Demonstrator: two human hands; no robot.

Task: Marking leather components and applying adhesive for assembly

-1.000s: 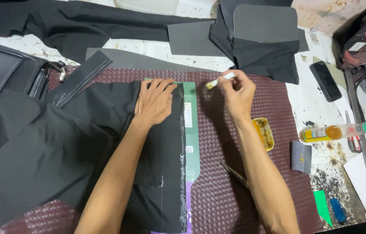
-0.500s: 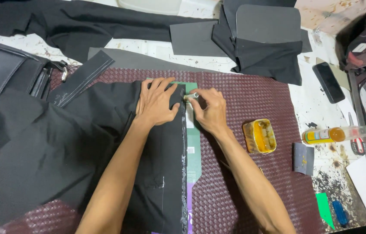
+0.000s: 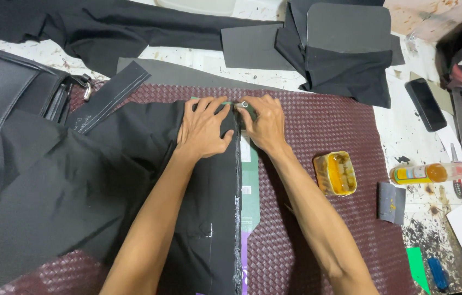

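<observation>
Both forearms reach forward side by side; the left hand lies flat, fingers spread, the right hand curled, fingertips pinched.

A white, paint-stained table carries a dark red woven mat across its middle. On the mat lie black cloth, a green strip and a small yellow tin. Directly on the table lie grey panels, a black phone, a bottle on its side and a black bag at the left.
</observation>
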